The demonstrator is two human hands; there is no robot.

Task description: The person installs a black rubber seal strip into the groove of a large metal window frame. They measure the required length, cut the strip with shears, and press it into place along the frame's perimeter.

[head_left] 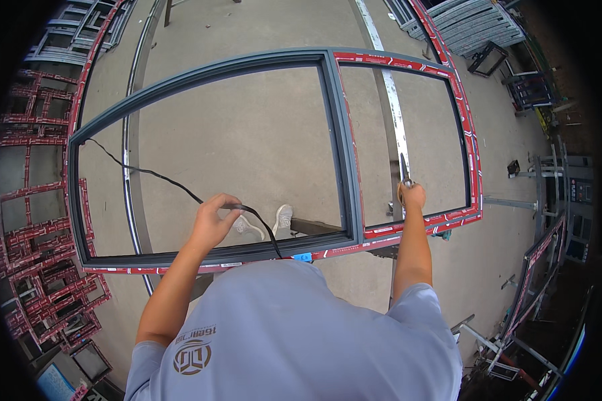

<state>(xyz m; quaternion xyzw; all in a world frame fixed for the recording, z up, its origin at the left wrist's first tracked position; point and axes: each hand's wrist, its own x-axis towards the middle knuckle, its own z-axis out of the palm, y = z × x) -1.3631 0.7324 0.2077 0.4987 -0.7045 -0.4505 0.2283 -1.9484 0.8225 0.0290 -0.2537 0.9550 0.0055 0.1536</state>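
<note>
A dark grey window frame (343, 147), partly covered in red printed film, lies flat in front of me, split by a crossbar into a wide left opening and a narrower right one. My left hand (215, 218) pinches a thin black rubber seal strip (169, 180) over the left opening. From the frame's far left corner the strip runs slack to my fingers, then curves down to the near rail. Over the right opening, my right hand (413, 195) grips a pair of scissors (404, 168) by the handles, blades pointing away from me.
Long metal rails (389, 100) pass beneath the frame. Stacks of red-filmed frames (43, 247) crowd the left side. Grey profiles (475, 25) lie at the far right, and a metal stand (555, 177) is at the right. My shoes (283, 218) show through the left opening.
</note>
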